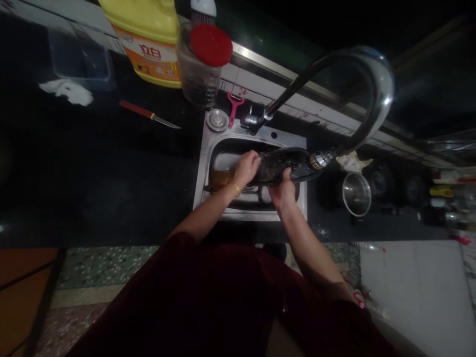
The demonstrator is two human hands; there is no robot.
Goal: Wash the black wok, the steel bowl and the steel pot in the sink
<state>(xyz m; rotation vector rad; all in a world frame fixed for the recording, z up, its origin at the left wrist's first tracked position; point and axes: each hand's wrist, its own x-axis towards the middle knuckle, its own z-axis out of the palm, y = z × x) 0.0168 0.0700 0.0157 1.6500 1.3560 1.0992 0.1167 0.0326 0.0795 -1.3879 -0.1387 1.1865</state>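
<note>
Over the sink [201,173], a dark, wet, shallow oval vessel [277,162] lies tilted under the faucet's spout; its exact kind is unclear. My right hand [284,192] grips its near edge, thumb on top and fingers beneath. At its left end is my left hand [247,169], fingers curled closed; whether they hold the rim or something small is hidden. Below my left wrist, a brown object [222,178] rests in the sink, partly covered. The curved chrome faucet [385,94] arches over from behind, its nozzle close to the vessel's right end.
A knife [139,109] lies on the dark counter [111,183] at left. Behind the sink stand a yellow detergent jug [148,29], a red-lidded jar [199,74], a pink peeler [234,106] and a round metal drain cover [217,120]. A metal pot [356,194] stands right.
</note>
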